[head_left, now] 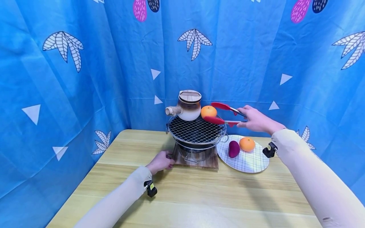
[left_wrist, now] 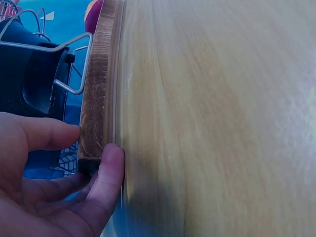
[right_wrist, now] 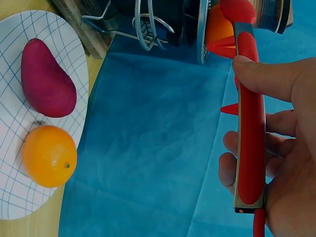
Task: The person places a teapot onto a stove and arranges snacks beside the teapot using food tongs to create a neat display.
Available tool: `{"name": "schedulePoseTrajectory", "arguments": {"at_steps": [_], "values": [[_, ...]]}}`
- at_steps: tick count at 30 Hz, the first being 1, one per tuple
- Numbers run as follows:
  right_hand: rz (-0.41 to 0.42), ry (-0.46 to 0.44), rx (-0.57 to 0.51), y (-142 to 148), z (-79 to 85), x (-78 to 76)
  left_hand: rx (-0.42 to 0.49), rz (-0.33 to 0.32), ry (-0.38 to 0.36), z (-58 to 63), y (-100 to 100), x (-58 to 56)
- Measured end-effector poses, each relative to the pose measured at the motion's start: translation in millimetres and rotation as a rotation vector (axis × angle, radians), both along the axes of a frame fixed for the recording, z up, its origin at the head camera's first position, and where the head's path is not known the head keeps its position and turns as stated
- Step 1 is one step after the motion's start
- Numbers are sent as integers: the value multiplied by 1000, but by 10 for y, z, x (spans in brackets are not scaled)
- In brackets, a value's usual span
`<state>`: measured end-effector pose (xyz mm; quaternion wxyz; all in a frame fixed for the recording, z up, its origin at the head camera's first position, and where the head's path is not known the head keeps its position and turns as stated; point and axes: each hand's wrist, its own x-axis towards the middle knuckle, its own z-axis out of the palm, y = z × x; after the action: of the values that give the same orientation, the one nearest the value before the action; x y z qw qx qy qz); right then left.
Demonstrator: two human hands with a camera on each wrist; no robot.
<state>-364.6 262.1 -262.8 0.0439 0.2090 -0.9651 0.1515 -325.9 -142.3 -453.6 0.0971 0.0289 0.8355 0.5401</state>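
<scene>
My left hand [head_left: 161, 162] pinches the left corner of the wooden board [left_wrist: 94, 108] under the small grill [head_left: 196, 131], thumb on one face and a finger along the edge. Red-tipped tongs [right_wrist: 251, 123] are in my right hand [head_left: 255, 119], thumb on one arm and fingers curled about the other. The tongs' spread tips lie around an orange [head_left: 208, 111] at the back right of the wire mesh, beside a lidded clay teapot [head_left: 190, 109].
Right of the grill, a white checked plate [head_left: 251, 163] bears a second orange [head_left: 247, 144] and a purple sweet-potato-like piece [head_left: 234, 149]. A blue patterned curtain [head_left: 239, 63] hangs behind the wooden table [head_left: 188, 196].
</scene>
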Motion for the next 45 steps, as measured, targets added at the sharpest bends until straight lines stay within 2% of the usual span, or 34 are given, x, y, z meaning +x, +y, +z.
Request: {"name": "schedulePoseTrajectory", "arguments": {"at_steps": [25, 35, 45], "values": [[-38, 47, 15, 359, 2, 419, 4, 0, 2, 2, -21, -14], [-80, 14, -5, 567, -78, 518, -8, 1, 2, 2, -24, -22], [-87, 41, 1, 719, -144, 580, -11, -3, -3, 9, -20, -22]]}}
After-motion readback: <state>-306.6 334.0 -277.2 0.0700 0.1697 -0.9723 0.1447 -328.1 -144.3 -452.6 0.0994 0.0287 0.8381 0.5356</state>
